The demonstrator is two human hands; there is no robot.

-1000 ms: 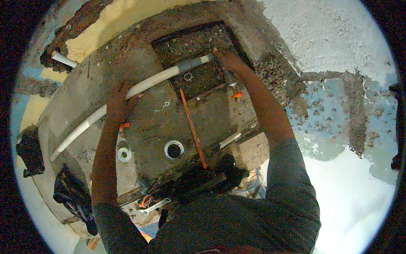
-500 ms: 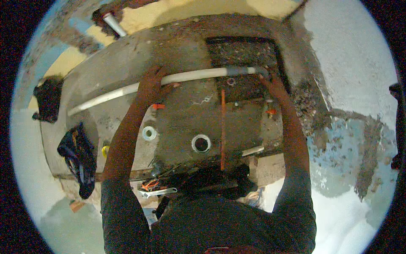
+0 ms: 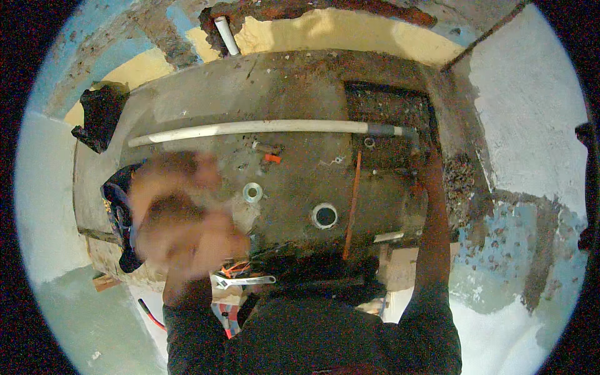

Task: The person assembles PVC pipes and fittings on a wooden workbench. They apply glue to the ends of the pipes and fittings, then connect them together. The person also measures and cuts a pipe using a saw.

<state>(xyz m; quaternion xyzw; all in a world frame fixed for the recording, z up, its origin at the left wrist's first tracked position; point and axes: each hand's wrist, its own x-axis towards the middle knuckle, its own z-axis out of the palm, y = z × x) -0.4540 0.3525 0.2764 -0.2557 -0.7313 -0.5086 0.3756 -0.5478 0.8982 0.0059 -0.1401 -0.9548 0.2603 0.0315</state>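
Observation:
A long white pipe (image 3: 275,127) with a grey coupling and a dark grey elbow (image 3: 410,134) lies across the concrete surface, its right end over a dark recessed pit. My right hand (image 3: 430,153) is beside the elbow; its fingers are lost in the dark, so whether it grips is unclear. Away from the pipe, my left hand (image 3: 194,219) is raised over the left part of the surface, smeared by motion. Close to it are a white ring (image 3: 252,192) and a black bag-like item (image 3: 117,194), which it partly covers.
A round drain hole (image 3: 324,216) with a pale rim and a thin orange rod (image 3: 353,206) lie mid-surface. An orange-handled piece (image 3: 272,159) is below the pipe. An adjustable wrench (image 3: 244,281) lies near me. A white pipe stub (image 3: 226,35) protrudes at the far wall; a black bag (image 3: 100,119) is far left.
My left hand has left the pipe and swung back toward me and to the left. My right hand stays near the elbow. The whole view has shifted; the pipe lies about where it was.

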